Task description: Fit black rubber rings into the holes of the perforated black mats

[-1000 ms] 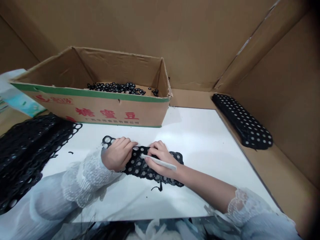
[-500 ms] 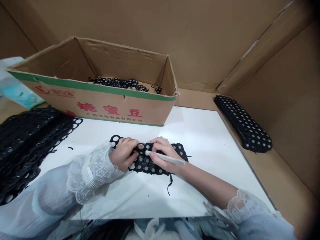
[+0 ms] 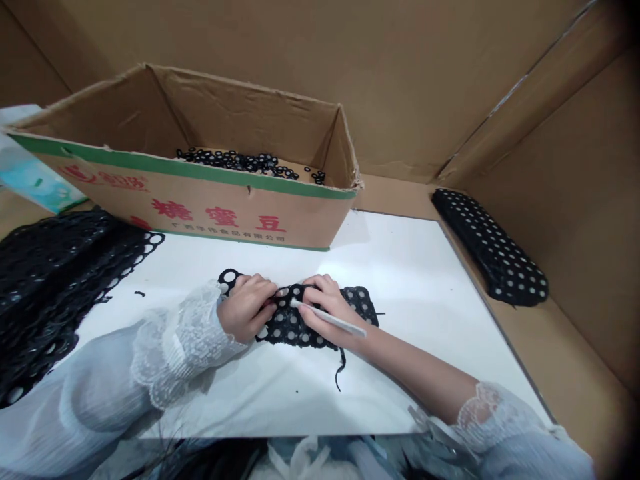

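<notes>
My left hand (image 3: pixel 249 308) pinches the perforated black sheet (image 3: pixel 293 328) mid-bench (image 3: pixel 410 267); my right hand (image 3: pixel 327 307) grips a white stick (image 3: pixel 343 325). I'm apparently pressing its tip in; next calls for steady holding.

Brown cardboard walls (image 3: pixel 400 80), white tabletop (image 3: pixel 425 300), bright glare (image 3: pixel 395 247)

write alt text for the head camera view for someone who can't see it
A person's left hand holds a dotted black sheet on a white board; the right hand rests on it, gripping a white stick. Behind stands an open carton with small black rings inside. A black pile lies left, a dotted bundle right.
</notes>
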`<state>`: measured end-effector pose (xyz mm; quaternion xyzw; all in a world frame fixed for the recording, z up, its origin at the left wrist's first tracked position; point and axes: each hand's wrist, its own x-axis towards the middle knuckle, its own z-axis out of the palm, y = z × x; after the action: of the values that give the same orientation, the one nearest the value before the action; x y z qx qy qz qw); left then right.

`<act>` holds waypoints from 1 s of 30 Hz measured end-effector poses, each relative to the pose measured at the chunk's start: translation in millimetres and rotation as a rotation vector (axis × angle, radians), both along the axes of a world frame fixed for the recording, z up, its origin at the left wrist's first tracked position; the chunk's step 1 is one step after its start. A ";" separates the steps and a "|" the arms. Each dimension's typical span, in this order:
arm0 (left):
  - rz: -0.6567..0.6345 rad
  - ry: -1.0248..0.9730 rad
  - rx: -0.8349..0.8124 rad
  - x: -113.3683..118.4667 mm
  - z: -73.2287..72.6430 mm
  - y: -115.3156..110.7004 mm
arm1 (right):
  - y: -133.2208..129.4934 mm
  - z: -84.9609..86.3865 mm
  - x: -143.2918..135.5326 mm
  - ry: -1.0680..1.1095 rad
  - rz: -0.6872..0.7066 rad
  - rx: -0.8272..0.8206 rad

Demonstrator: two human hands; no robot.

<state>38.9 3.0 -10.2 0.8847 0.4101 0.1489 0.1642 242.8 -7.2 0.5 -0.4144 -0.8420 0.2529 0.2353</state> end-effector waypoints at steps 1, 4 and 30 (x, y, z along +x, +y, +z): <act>-0.003 0.019 0.034 0.5 0.6 -1.1 | -0.5 -0.2 -0.8 -0.022 -0.005 0.005; -0.038 0.059 0.116 1.3 1.9 -3.0 | -2.6 -1.8 -3.0 -0.080 -0.015 0.046; 0.098 -0.080 -0.097 -4.5 -8.0 8.8 | 0.5 -3.8 -4.1 0.109 -0.141 -0.099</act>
<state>34.3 11.8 -18.2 0.8478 0.4529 0.1719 0.2155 238.7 -6.7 -3.3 -0.4696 -0.7831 0.2991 0.2772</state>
